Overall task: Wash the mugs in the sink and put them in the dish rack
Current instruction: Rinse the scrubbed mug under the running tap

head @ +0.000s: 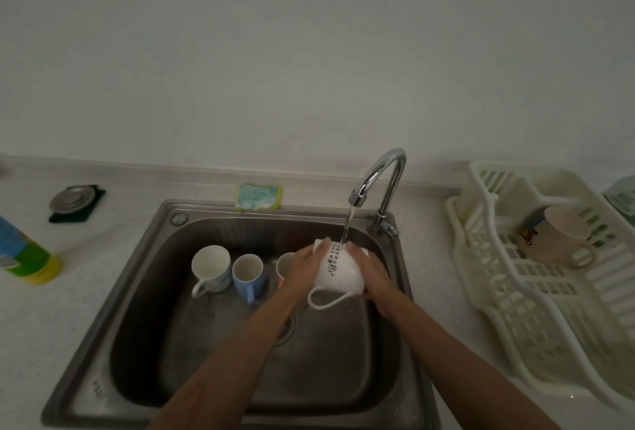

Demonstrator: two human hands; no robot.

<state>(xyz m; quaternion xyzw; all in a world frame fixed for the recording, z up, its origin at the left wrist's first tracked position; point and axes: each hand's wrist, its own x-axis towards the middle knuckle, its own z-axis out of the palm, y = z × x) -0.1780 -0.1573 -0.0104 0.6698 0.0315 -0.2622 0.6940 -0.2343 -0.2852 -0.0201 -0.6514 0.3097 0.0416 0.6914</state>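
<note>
I have the white printed mug [338, 270] clasped between my left hand [305, 266] and right hand [372, 273], both wrapped closed on its sides, handle toward me, under the stream from the faucet [381, 182] at the far right of the sink [137, 258]. I'd turn it slowly so water sheets off every side. Three mugs stand to the left; the spout is close above. The dish rack [481, 278] on the right holds one mug [556, 237], with open room nearer.

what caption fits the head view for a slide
Both hands, left hand and right hand, rinse a white printed mug under the running faucet; one mug already sits in the dish rack.
</note>
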